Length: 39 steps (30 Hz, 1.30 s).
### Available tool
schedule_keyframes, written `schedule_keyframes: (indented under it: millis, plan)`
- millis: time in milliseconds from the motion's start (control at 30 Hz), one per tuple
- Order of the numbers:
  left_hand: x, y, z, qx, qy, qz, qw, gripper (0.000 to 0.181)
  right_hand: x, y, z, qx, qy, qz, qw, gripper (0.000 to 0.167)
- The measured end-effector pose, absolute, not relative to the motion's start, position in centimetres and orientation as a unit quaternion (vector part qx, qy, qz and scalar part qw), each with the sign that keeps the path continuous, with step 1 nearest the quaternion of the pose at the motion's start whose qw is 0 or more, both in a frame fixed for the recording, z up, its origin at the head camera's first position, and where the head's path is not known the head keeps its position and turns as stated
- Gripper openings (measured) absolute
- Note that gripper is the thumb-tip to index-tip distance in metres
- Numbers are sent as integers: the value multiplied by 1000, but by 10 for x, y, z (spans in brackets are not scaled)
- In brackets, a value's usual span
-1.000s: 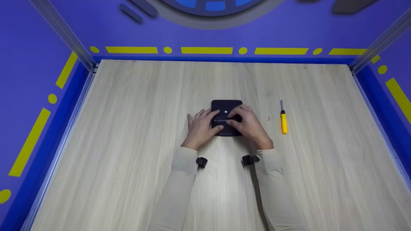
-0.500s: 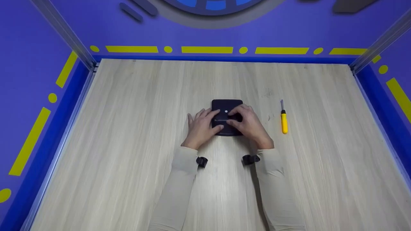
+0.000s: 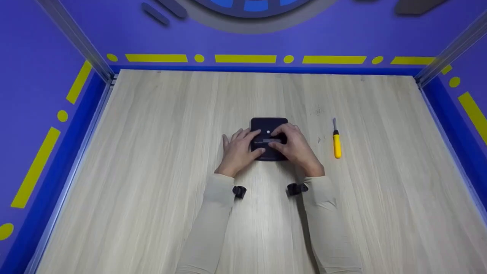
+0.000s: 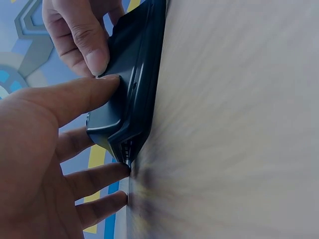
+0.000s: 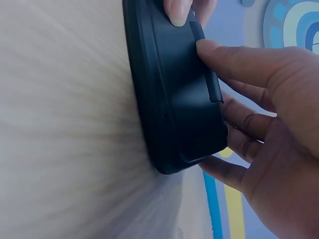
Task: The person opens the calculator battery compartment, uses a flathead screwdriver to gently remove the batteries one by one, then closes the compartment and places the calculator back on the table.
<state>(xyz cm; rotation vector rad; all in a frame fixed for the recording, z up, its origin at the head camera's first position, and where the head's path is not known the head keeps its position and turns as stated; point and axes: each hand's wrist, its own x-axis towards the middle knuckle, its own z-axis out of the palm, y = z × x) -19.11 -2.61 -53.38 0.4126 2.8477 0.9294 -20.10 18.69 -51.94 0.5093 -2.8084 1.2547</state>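
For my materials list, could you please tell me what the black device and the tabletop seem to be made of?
Black device: probably plastic, satin finish; soft highlights follow its rounded edges.
Tabletop: wood or printed laminate, I cannot tell which; pale streaked grain, slight sheen.

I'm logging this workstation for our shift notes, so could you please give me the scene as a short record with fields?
Surface: wood-grain tabletop
Main object: black device with a white dot, lying on the tabletop; exact type unclear
Left hand: thumb and index finger rest on the device
Right hand: pinches a raised black strip on the device
Tool: yellow-handled screwdriver, right of the right hand, untouched
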Motion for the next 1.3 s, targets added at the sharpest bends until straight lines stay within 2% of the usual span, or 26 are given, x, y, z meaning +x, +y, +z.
schedule_keyframes:
  millis: [467,767,1300]
  plan:
    - [-190,-27,-534,138,939,309,54,64,-199,190,-513,167,-894,415,3,20]
    - [-191,-26,-534,138,940,309,52,64,-198,192,-512,178,-881,438,19,5]
    - [-191,-26,-534,134,937,317,57,65,-197,196,-508,131,-871,472,27,3]
